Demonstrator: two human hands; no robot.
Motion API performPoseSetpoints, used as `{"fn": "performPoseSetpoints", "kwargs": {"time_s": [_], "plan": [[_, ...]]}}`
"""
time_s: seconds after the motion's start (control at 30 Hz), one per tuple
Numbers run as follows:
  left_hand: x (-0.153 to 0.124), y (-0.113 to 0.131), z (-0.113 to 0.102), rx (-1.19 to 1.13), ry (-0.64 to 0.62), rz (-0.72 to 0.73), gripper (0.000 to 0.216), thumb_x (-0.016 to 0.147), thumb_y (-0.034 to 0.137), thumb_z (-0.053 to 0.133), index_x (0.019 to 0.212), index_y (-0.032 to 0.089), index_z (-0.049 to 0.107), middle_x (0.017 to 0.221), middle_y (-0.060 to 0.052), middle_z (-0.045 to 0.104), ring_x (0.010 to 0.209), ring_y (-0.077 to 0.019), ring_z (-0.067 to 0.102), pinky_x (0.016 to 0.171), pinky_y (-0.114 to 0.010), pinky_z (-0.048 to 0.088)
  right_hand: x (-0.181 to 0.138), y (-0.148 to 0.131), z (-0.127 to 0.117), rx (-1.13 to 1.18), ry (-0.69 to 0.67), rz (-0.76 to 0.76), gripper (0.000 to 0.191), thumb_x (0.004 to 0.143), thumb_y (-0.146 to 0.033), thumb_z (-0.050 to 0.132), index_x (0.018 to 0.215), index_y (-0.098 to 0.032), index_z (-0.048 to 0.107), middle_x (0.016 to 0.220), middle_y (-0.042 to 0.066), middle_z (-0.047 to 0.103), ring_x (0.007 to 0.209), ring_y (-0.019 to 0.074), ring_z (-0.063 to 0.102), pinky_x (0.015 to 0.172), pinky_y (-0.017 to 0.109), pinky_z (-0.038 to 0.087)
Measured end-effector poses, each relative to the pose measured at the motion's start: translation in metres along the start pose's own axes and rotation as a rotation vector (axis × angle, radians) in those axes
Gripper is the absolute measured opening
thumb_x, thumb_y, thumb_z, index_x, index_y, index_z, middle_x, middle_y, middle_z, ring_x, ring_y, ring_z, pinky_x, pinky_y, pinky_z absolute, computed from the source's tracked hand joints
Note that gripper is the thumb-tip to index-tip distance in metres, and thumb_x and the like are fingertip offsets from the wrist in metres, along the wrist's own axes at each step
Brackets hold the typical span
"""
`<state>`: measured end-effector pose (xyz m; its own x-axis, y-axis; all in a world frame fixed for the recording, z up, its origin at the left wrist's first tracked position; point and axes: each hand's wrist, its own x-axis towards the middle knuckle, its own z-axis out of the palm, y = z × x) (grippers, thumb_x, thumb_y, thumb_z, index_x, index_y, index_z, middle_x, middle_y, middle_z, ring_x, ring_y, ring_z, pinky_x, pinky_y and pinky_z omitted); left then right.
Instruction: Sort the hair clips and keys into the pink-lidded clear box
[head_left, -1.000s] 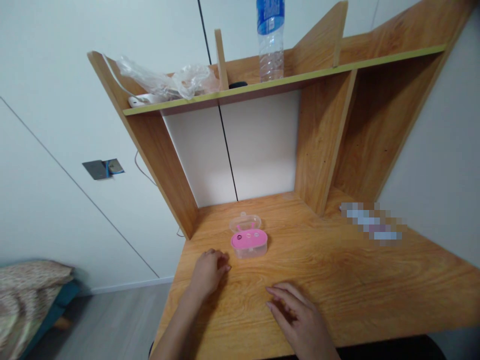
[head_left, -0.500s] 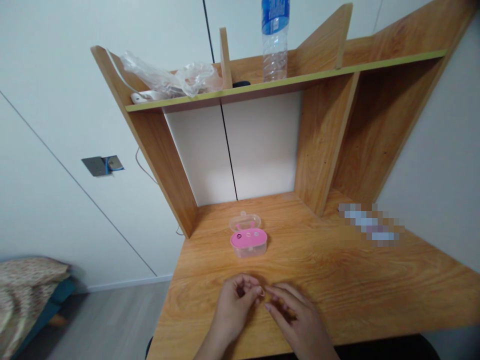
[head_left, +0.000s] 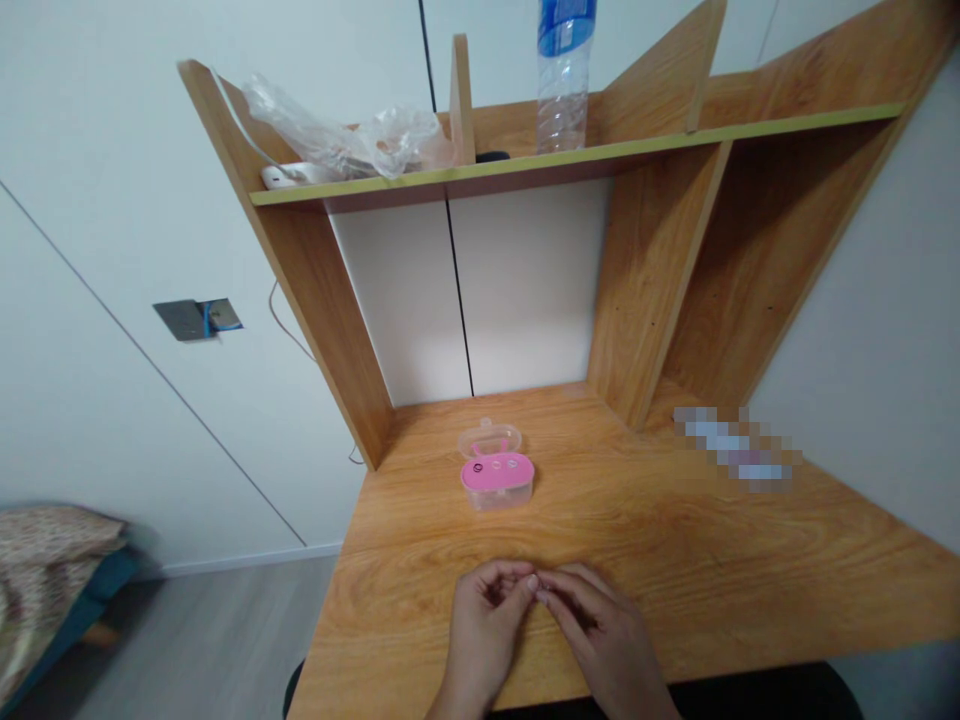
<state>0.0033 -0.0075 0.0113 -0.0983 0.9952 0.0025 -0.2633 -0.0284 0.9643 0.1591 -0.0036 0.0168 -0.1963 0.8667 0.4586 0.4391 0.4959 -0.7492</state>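
My left hand [head_left: 484, 625] and my right hand [head_left: 600, 630] meet at the fingertips above the wooden desk. Between the left thumb and fingers is a small thin loop [head_left: 539, 586], mostly covered now. The right thumb and forefinger close on that same spot in a pinch. Beyond the hands stands a clear plastic box [head_left: 499, 497] with a pink tray [head_left: 491, 481] on top and its clear lid [head_left: 491, 439] tipped back. A dark loop [head_left: 478, 467] and two pale loops lie on the tray.
The desk [head_left: 675, 560] has a hutch whose upper shelf [head_left: 510, 172] carries a plastic bottle [head_left: 564, 85], a crumpled clear bag [head_left: 375, 138] and a white object [head_left: 296, 174]. A pixelated item [head_left: 731, 442] lies at the right. Bedding [head_left: 52, 560] shows at the lower left.
My right hand has closed in, so its fingertips now touch those of the left around the small loop. The loop was plainer to see before. The view has shifted slightly.
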Motion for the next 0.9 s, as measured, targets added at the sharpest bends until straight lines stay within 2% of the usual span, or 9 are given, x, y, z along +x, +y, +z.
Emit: {"fn": "performPoseSetpoints", "kwargs": {"time_s": [0.23, 0.5, 0.63, 0.9], "plan": [[-0.0028, 0.0027, -0.0007, 0.041, 0.038, 0.041, 0.029, 0.076, 0.04, 0.081, 0.09, 0.015, 0.077, 0.079, -0.006, 0.076, 0.074, -0.0178, 0.068, 0.073, -0.027, 0.054, 0.0001, -0.0014, 0.0, 0.004, 0.004, 0.07, 0.019, 0.096, -0.04, 0.06, 0.086, -0.027, 0.071, 0.085, 0.001, 0.073, 0.08, 0.0191, 0.071, 0.074, 0.027, 0.058], [-0.0036, 0.0079, 0.0025, 0.075, 0.0, 0.039, 0.029, 0.078, 0.042, 0.079, 0.087, 0.014, 0.079, 0.081, -0.01, 0.078, 0.077, -0.0223, 0.072, 0.076, -0.031, 0.056, 0.0023, 0.0, -0.0002, 0.018, -0.019, 0.056, 0.02, 0.095, -0.043, 0.06, 0.098, -0.029, 0.074, 0.095, 0.004, 0.076, 0.088, 0.0216, 0.072, 0.08, 0.03, 0.059], [-0.0033, 0.0062, 0.0023, 0.073, 0.024, 0.043, 0.029, 0.075, 0.042, 0.081, 0.086, 0.015, 0.078, 0.081, -0.009, 0.078, 0.076, -0.0209, 0.071, 0.076, -0.03, 0.056, 0.0018, -0.0009, -0.0016, 0.012, -0.009, 0.047, 0.025, 0.097, -0.044, 0.057, 0.094, -0.028, 0.075, 0.093, 0.005, 0.076, 0.087, 0.0221, 0.072, 0.08, 0.031, 0.059], [-0.003, 0.0025, 0.0007, 0.068, 0.028, 0.035, 0.029, 0.075, 0.041, 0.082, 0.087, 0.014, 0.078, 0.079, -0.009, 0.077, 0.072, -0.0189, 0.07, 0.072, -0.028, 0.055, 0.0003, 0.0012, 0.0001, 0.018, 0.029, 0.074, 0.022, 0.096, -0.043, 0.059, 0.092, -0.027, 0.073, 0.092, 0.004, 0.076, 0.087, 0.0213, 0.073, 0.079, 0.03, 0.059]]}}
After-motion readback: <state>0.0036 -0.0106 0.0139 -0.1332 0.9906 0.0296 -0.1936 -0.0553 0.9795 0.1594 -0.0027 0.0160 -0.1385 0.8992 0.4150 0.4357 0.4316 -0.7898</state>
